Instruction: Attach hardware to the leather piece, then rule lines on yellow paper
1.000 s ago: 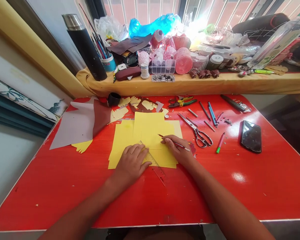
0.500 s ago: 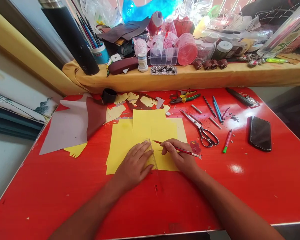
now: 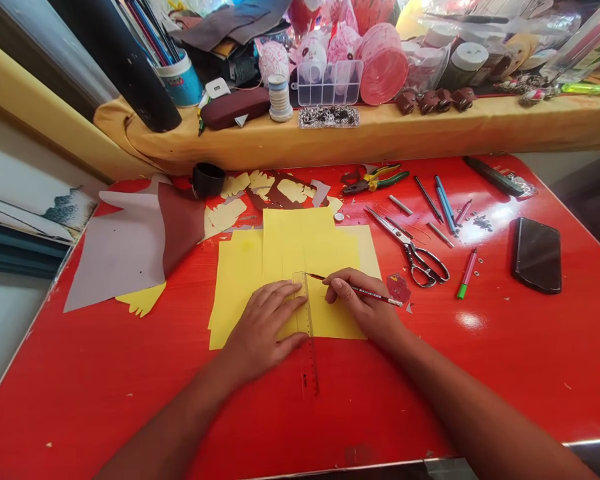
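Observation:
Yellow paper sheets [image 3: 240,280] lie stacked on the red table [image 3: 130,373]. A clear ruler [image 3: 306,333] runs nearly straight toward me across the sheets. My left hand [image 3: 263,327] lies flat on the paper, fingers spread, pressing the ruler down. My right hand [image 3: 363,303] is closed round a red pencil [image 3: 375,294]. The pencil's tip touches the paper beside the ruler's far end.
Scissors [image 3: 413,250], pliers [image 3: 375,181], several pens [image 3: 443,200], a green-tipped marker [image 3: 466,273] and a black phone [image 3: 537,255] lie to the right. Grey and brown sheets [image 3: 125,247] and yellow cut-outs [image 3: 230,213] lie left and behind. A cluttered yellow shelf [image 3: 380,133] runs along the back.
The ruler has swung from a slant to nearly straight toward me. My left hand shifted with it. The pencil tip moved left to the ruler's edge. The view tilted down.

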A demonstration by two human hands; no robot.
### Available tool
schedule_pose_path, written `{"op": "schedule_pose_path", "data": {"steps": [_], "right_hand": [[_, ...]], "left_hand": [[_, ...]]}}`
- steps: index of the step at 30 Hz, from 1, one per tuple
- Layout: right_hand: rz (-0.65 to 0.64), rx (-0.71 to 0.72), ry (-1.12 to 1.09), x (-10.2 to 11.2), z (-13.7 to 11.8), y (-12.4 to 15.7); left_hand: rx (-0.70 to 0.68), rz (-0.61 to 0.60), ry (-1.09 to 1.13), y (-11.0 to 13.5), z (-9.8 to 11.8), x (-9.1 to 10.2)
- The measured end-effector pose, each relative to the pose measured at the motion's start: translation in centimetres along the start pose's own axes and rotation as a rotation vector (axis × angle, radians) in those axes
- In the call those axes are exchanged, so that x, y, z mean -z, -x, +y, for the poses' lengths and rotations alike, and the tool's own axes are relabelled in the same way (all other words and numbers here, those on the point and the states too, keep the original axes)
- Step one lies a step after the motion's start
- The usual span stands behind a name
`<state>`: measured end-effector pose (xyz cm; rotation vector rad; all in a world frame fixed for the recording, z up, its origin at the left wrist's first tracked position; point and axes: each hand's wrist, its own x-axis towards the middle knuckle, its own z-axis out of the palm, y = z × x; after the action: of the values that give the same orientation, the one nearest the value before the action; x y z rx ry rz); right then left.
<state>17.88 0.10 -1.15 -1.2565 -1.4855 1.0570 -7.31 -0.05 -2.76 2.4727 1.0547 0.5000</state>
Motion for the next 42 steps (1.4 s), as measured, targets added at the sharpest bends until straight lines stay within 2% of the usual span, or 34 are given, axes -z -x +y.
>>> {"op": "schedule_pose_path", "data": {"steps": [8,13,42], "right_hand": [[-0.024,-0.033,-0.022,0.1,0.22,0.18],[-0.015,-0.04,-0.014,0.06,0.29,0.13],[-0.015,-0.044,-0.03,-0.05,0.06,-0.1]], "left_hand": [[0.011,-0.012,-0.003,0.1,-0.04,0.25],[-0.042,-0.024,0.002,0.02,-0.09,0.29],[-0.055,0.011,-0.022,0.09,-0.4,-0.06]]}}
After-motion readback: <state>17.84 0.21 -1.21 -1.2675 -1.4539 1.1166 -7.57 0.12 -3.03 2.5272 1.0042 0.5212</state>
